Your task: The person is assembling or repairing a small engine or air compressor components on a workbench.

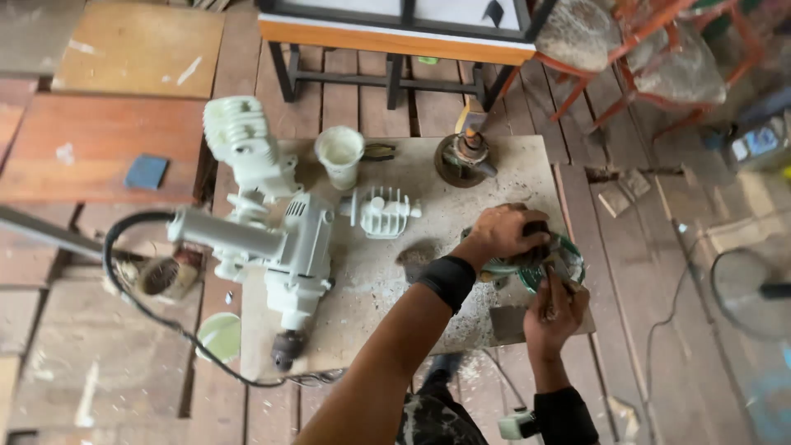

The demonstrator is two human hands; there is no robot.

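The left hand (pixel 504 233) is pressed down on a dark rounded part (pixel 534 239) that sits over a green ring-shaped piece (pixel 568 257), near the right edge of the dusty work board (pixel 511 177). Its fingers are curled together and clamped over the dark part. The right hand (pixel 556 317) is placed just below, at the board's front right corner, with fingers closed around a small tool (pixel 550 288) whose tip meets the green ring; the kind of tool cannot be told.

A grey-white electric drill (pixel 284 247) is laid along the left edge of the board, chuck toward the front edge, its black cable (pixel 132 297) looping off to the left over the plank floor (pixel 346 99). A white finned engine casing (pixel 243 136) stands at the back left corner. A white cup (pixel 339 154) stands near the back edge, and a small finned white cover (pixel 383 212) lies mid-board. A round dark metal part (pixel 464 158) rests near the back edge, right of centre. Black wristbands are worn on both forearms.
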